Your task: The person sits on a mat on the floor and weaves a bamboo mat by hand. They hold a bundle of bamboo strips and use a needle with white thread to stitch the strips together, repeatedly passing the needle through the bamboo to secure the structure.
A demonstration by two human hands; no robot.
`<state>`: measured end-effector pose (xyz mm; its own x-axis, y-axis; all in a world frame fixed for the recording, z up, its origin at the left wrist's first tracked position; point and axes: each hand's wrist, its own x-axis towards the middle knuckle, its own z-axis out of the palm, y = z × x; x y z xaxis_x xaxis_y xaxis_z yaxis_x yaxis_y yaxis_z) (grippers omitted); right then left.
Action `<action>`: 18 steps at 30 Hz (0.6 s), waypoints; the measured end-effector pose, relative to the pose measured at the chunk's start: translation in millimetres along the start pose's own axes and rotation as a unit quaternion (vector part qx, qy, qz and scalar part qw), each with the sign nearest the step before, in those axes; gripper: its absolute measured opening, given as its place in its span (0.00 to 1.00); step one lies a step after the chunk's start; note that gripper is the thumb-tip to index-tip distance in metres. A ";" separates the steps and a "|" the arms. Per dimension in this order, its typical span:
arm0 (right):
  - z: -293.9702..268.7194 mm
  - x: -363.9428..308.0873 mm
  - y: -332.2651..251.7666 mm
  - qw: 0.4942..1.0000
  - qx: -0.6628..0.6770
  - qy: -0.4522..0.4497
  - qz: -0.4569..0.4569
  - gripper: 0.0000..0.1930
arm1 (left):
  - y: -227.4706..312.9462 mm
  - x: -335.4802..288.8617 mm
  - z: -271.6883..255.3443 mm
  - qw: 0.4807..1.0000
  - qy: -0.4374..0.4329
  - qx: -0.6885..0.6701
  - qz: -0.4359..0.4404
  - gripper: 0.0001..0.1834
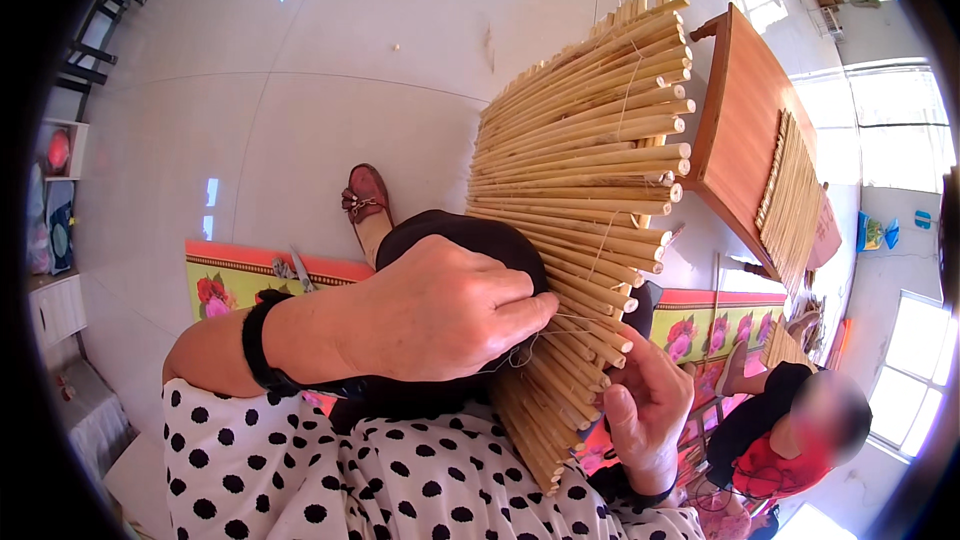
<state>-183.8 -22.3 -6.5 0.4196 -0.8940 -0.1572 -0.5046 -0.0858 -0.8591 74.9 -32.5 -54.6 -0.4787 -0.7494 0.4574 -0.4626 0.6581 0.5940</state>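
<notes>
A mat of pale reed sticks (585, 170) bound side by side with thin string lies across my lap and fans away from me. My left hand (440, 310) presses on its left edge, fingers curled over the sticks near the string. My right hand (645, 405) grips the lower right ends of the sticks and pinches the string (520, 355). A black band sits on my left wrist (255, 340). My black trouser leg and red shoe (366, 195) show past the mat.
A brown wooden table (735, 120) at right carries another reed mat (790, 185). A floral mat (225, 285) with scissors (297, 268) lies on the white tile floor. Another person (790, 430) sits at lower right. Shelves stand at far left.
</notes>
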 end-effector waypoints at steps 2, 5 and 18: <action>-0.4 -1.0 1.4 1.000 -0.005 -0.002 -0.002 0.29 | -0.7 0.3 0.8 1.000 0.009 -0.006 0.004 0.18; -0.2 -0.6 0.0 1.000 -0.005 0.000 -0.010 0.28 | -1.1 1.6 0.1 1.000 0.005 -0.003 0.012 0.17; -0.4 -1.0 -0.1 1.000 -0.013 -0.005 -0.018 0.28 | -0.6 4.1 1.0 1.000 0.011 0.005 0.017 0.15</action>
<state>-184.5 -21.5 -6.1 0.4458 -0.8853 -0.1322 -0.5089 -0.1292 -0.8511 72.4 -35.9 -53.7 -0.4769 -0.7285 0.4918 -0.4542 0.6832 0.5717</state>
